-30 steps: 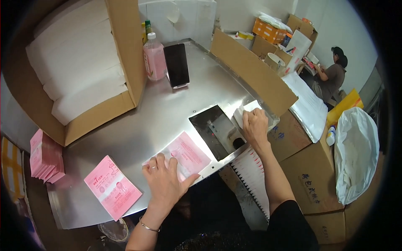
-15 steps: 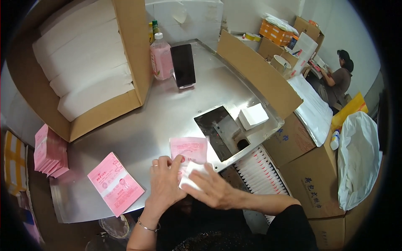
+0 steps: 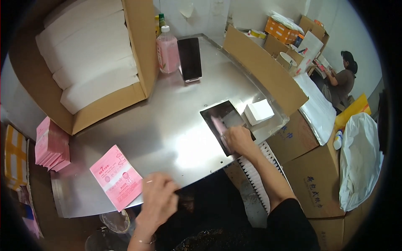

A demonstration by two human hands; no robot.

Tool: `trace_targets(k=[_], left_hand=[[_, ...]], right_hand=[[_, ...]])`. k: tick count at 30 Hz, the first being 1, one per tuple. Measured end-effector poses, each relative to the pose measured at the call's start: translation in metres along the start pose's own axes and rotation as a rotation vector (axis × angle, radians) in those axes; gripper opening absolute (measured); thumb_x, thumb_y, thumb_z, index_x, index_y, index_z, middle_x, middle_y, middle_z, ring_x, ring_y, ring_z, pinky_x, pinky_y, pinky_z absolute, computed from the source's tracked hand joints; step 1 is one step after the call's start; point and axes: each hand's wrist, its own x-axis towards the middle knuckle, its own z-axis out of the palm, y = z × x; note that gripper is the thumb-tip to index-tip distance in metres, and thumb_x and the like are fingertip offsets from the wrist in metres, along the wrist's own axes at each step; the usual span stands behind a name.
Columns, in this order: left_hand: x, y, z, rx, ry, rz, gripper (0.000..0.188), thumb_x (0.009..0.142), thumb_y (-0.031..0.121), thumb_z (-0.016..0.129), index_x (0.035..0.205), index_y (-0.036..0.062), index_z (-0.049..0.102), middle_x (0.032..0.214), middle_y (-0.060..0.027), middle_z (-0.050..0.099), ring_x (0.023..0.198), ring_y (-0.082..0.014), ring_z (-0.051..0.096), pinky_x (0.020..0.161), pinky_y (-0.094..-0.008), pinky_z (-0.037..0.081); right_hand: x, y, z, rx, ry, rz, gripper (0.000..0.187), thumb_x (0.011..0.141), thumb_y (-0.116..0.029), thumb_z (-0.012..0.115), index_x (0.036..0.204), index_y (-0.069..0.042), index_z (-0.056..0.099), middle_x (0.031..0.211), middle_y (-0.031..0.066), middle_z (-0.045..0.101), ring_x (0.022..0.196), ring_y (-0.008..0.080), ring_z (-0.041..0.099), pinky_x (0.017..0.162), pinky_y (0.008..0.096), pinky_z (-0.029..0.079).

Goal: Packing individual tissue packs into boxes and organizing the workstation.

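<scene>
Since the earlier frame, the right hand (image 3: 238, 140) has been moved from the table's front edge to the rectangular opening (image 3: 211, 113), and the left hand (image 3: 159, 196) has been lifted off the pink film. The left hand is held near the front edge, fingers half curled and blurred; whether anything is pinched there cannot be told. Just beside it, a pink printed stack (image 3: 117, 178) is laid flat on the metal table (image 3: 163, 125). By the right hand, its fingers closed, a blurred pink packet (image 3: 218, 126) is gripped at the opening; whether it is above or inside cannot be told. Beyond the opening, a white block (image 3: 258, 112) is set down. Farther back, a dark phone (image 3: 190, 58) is propped upright beside a pink bottle (image 3: 167, 52). In the far corner, a seated person (image 3: 341, 81) is seen.
</scene>
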Motion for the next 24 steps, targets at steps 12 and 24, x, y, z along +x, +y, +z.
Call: trace_targets(k=[12,24], left_hand=[[-0.047,-0.052,-0.057,0.487,0.017,-0.402,0.031,0.078,-0.003,0.059,0.108,0.0032,0.057,0.098,-0.0162,0.056,0.099,-0.0352,0.052,0.103,-0.0506,0.034],[0.037,-0.001,0.053,-0.065,0.054,0.055,0.049,0.071,0.009,0.072,0.116,-0.0040,0.062,0.123,-0.0238,0.057,0.115,-0.0405,0.055,0.093,-0.0455,0.047]], right_hand=[[-0.002,0.061,-0.024,-0.139,0.662,0.159,0.021,0.088,-0.020,0.067,0.088,0.000,0.069,0.089,0.0141,0.061,0.091,0.0310,0.058,0.076,0.0460,0.044],[-0.055,-0.049,-0.008,0.083,0.575,-0.574,0.040,0.080,-0.002,0.059,0.120,0.001,0.062,0.114,0.0208,0.064,0.104,0.0390,0.063,0.094,0.0523,0.050]])
